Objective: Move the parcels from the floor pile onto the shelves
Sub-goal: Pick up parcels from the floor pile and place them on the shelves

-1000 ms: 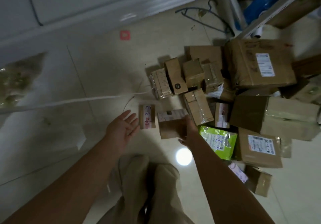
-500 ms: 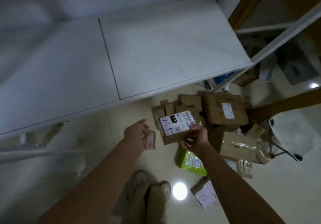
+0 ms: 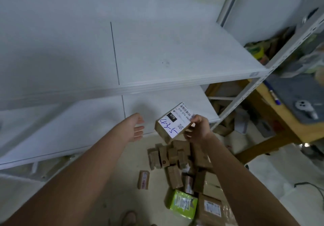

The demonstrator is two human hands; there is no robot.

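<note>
Above pile, R hand grips parcel, long axis tilted up-right.

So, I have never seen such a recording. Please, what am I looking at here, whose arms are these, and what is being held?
There is no machine: the camera sits on a person's head and looks down, so the two arms are that person's own. The right hand grips a small cardboard parcel with a white label, held in front of the white shelves. The left hand is open and holds nothing. Below, on the floor, lies the pile of brown parcels, with one green parcel nearest the feet.
</note>
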